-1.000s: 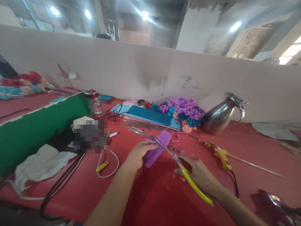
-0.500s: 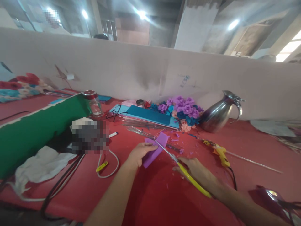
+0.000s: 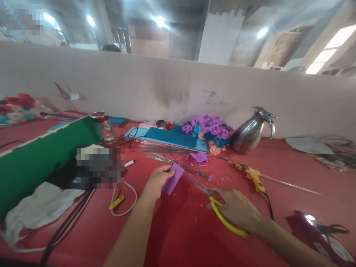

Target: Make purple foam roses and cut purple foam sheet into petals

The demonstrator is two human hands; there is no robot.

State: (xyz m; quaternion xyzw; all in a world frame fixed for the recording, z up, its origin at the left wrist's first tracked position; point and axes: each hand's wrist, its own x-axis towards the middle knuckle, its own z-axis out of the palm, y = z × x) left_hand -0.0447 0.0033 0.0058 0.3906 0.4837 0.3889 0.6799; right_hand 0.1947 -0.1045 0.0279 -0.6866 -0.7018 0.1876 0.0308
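Note:
My left hand (image 3: 156,182) pinches a folded piece of purple paper (image 3: 174,179) between thumb and fingers, above the red table. In my right hand (image 3: 236,207) are scissors (image 3: 228,222) with yellow handles. Their blades point toward the purple piece but stand apart from it, and they look nearly closed. Just beyond the blades lies a loose purple offcut (image 3: 198,157), with small purple scraps around it. Thin metal wires (image 3: 178,163) lie on the table behind the purple piece.
Behind are blue sheets (image 3: 172,137), a bunch of paper flowers (image 3: 213,128) and a metal jug (image 3: 249,131). A yellow glue gun (image 3: 254,178) lies at right. Leftward stand a lidded glass jar (image 3: 105,128) and a green box (image 3: 41,152); a white cable (image 3: 135,200) loops nearby.
The scissors have cut through the purple paper and drawn back from it. A purple offcut now lies on the table, and the piece in my left hand is smaller.

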